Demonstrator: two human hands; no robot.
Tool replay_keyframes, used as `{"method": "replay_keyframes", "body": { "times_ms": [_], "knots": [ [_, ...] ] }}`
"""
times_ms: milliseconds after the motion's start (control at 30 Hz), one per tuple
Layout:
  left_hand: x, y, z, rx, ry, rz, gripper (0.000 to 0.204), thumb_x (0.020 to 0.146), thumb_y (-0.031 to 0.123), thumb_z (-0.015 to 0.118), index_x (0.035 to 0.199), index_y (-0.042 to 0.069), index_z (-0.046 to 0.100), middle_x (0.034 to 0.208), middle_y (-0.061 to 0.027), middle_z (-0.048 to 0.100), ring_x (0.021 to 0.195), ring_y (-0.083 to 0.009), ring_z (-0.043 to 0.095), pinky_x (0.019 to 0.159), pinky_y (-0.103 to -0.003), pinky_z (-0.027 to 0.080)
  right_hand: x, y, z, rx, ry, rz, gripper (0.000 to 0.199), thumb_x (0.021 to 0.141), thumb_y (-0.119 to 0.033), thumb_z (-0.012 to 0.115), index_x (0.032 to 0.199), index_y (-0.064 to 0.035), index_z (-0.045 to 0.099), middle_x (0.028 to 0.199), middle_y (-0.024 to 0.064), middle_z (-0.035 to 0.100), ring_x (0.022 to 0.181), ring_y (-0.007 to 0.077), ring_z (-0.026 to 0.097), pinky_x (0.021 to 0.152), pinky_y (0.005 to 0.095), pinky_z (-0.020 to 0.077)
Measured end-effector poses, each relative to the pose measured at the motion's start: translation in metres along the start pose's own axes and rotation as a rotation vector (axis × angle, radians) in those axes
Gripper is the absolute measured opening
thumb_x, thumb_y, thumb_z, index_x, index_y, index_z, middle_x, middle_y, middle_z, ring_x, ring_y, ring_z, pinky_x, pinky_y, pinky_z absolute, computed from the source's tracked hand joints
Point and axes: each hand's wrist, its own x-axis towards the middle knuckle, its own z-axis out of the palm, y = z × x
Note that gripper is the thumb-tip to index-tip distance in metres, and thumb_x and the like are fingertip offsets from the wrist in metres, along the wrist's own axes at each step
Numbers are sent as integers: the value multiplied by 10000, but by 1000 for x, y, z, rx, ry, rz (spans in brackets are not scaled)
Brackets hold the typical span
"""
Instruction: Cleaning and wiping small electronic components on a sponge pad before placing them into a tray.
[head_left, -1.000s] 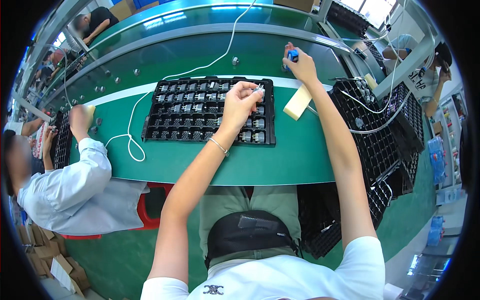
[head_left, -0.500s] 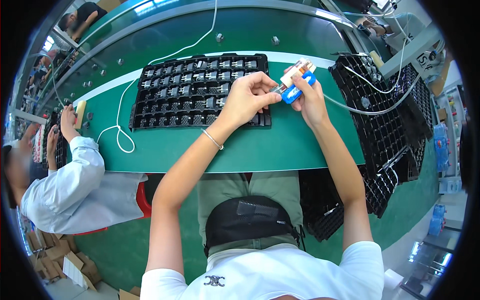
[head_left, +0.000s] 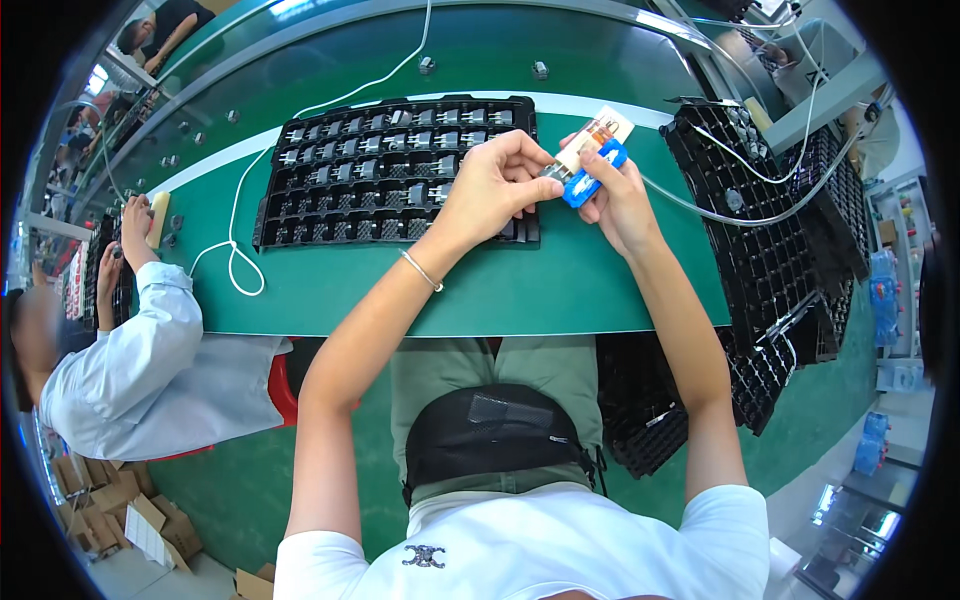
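Observation:
In my right hand (head_left: pixel 625 205) is a hand-held fixture with a cream body and a bright blue part (head_left: pixel 592 178); its upper end looks partly see-through. The fingers wrap round its lower side. My left hand (head_left: pixel 492 188) pinches a small grey metal part (head_left: pixel 549 171) against the fixture's left end; fingertips hide most of it. Just beneath and left of my left hand lies a black compartment tray (head_left: pixel 385 225) on the green table. Small dark and silver parts fill many of its upper cells, while several lower cells hold none.
Stacked black trays (head_left: pixel 780 265) stand along the right edge, with a clear hose (head_left: pixel 745 222) running over them. A white cable (head_left: pixel 240 215) loops left of my tray. Small metal parts (head_left: pixel 541 70) sit on the conveyor behind. At left a co-worker in a pale sleeve (head_left: pixel 165 325) works.
The fixture has turned in my right hand, so its cream end shows more fully and points up to the right. My left hand stays at its left end. The whole view has shifted slightly.

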Motion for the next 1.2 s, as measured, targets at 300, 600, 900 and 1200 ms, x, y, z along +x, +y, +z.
{"method": "replay_keyframes", "body": {
  "times_ms": [300, 600, 900, 1200],
  "knots": [
    [8, 20, -41, 1151, 251, 123, 548, 678, 557, 766, 694, 23, 642, 650, -137, 634, 620, -291, 639, 553, -394, 493, 9, -15, -25, -393, 256, -285, 302, 873, -205, 692, 1066, 5, 594, 819, 50, 641, 536, 66, 546, 437, 182, 412],
    [3, 12, -58, 1462, 250, -151, 441, 759, 441, 721, 708, 5, 679, 763, -180, 681, 747, -344, 679, 646, -430, 542, 22, -5, -46, -1146, 572, -400, 405, 758, -315, 763, 987, -2, 646, 740, 65, 643, 623, 120, 594, 622, 273, 483],
    [10, 16, -46, 774, 350, 156, 268, 721, 187, 758, 778, 2, 572, 717, -78, 643, 625, -141, 604, 594, -284, 475, 28, 4, -49, -1127, 581, -470, 376, 763, -273, 772, 1000, -14, 638, 700, 41, 601, 571, 95, 519, 559, 259, 436],
    [12, 1, -10, -30, 57, 8, 217, 805, 82, 718, 941, 9, 565, 770, -12, 620, 610, -43, 563, 516, -191, 448, 29, 2, -51, -1153, 578, -494, 393, 749, -268, 785, 1005, -9, 640, 696, 49, 609, 563, 97, 517, 551, 262, 438]
  ]
}}
